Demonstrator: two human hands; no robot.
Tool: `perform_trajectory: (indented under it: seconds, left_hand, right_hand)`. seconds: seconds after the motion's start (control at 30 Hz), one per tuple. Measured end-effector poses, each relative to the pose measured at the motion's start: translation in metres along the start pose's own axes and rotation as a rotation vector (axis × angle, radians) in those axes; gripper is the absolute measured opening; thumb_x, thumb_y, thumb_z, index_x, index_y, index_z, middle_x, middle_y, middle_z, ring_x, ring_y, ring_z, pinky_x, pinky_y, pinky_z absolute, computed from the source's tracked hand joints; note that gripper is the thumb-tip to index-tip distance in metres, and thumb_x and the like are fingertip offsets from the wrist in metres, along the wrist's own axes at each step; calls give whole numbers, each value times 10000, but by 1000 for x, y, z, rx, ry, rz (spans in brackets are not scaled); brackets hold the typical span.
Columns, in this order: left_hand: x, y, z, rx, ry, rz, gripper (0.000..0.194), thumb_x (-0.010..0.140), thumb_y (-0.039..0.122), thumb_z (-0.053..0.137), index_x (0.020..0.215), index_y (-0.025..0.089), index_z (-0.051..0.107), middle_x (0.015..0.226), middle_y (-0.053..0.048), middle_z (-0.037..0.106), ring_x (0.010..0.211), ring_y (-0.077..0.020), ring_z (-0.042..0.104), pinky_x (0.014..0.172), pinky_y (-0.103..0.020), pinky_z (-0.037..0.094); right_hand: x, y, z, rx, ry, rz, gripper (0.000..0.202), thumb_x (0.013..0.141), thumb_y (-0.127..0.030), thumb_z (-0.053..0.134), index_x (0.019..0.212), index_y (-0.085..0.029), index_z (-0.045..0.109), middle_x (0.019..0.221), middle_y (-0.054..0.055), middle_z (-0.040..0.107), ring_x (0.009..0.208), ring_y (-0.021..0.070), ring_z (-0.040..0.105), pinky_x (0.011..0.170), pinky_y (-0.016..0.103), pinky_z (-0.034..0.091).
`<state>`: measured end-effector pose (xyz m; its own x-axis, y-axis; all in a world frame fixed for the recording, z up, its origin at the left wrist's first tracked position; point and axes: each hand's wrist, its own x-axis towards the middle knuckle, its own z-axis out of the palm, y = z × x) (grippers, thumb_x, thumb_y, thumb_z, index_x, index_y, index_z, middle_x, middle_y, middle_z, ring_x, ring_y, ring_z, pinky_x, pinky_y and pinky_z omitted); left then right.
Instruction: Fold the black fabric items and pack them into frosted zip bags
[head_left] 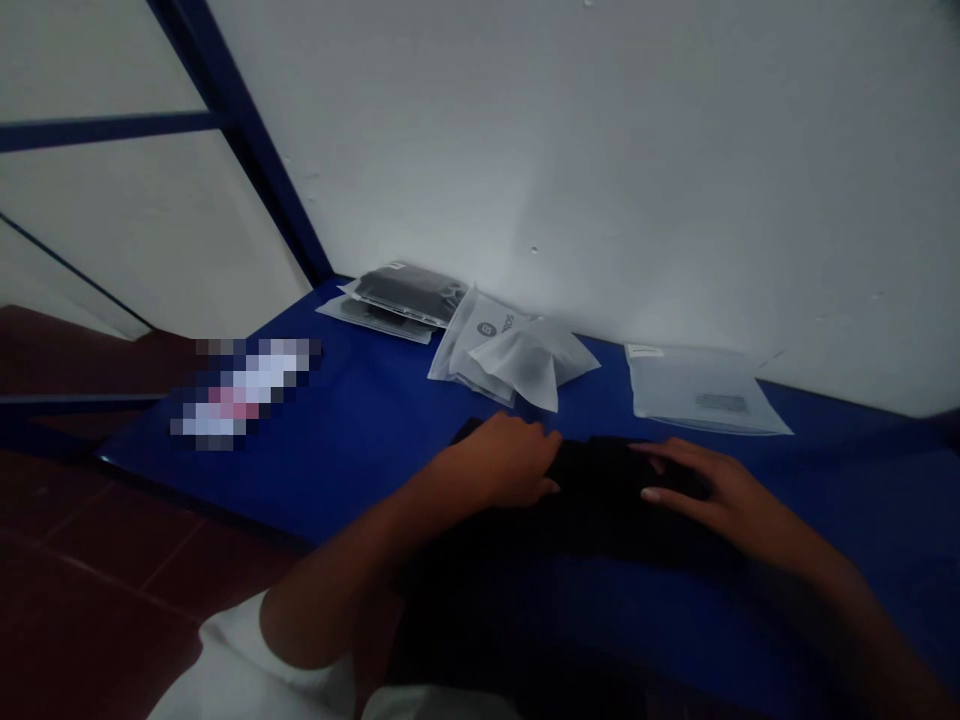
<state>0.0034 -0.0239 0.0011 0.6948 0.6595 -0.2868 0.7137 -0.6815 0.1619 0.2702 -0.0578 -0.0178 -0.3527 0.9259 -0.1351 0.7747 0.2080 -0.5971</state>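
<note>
A dark black cloth [592,510], perhaps a garment, lies on the blue table in front of me. Too little light falls on it to show its shape or folds. My left hand [517,460] is on its left part, with the fingers curled down and closed on the fabric. On the right part rests my right hand [697,485], its thumb and fingers apart, touching the cloth. Just beyond the cloth is a crumpled frosted plastic bag [536,360], partly lying over a printed frosted bag [465,345].
Two stacked bags with dark contents [405,295] lie at the back left. A flat frosted bag [697,390] is at the back right, by the white wall [600,180]. A pixelated item [247,390] lies on the left of the blue table [337,430]. Blue frame bars [247,130] stand left.
</note>
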Motion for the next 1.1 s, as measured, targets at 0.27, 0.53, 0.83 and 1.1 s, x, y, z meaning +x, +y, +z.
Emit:
perform_trajectory:
  seconds: [0.27,0.53,0.83,1.1]
  left_hand:
    - [-2,2,2,11,26,11,341,866,416,550,1056,134,579,1004,-126,660,862,-277,635,711,-358,451]
    - [-3,1,3,-6,30,14,353,868,409,556,1083,130,576,998,-115,661,873,-275,634,703,-353,453]
    - [-1,-4,7,-30,52,40,353,850,428,576,1056,141,578,995,-105,664,848,-260,636,693,-339,458]
    - [-1,-5,4,-33,33,32,364,844,445,575,1049,143,580,966,-109,665,805,-265,642,662,-346,459]
  right_hand:
    - [0,0,0,-21,11,0,467,821,-530,601,1243,-330,580,1166,49,661,1063,295,619,902,438,503]
    - [1,3,1,-26,1,9,467,820,-532,603,1243,-333,572,1175,42,657,1064,287,617,901,421,504]
    - [1,4,2,-16,10,6,462,815,-528,607,1236,-338,583,1189,47,652,1069,307,614,886,439,517]
    - [1,2,1,-1,17,-6,469,816,-523,608,1244,-333,582,1178,56,656,1074,309,611,895,445,512]
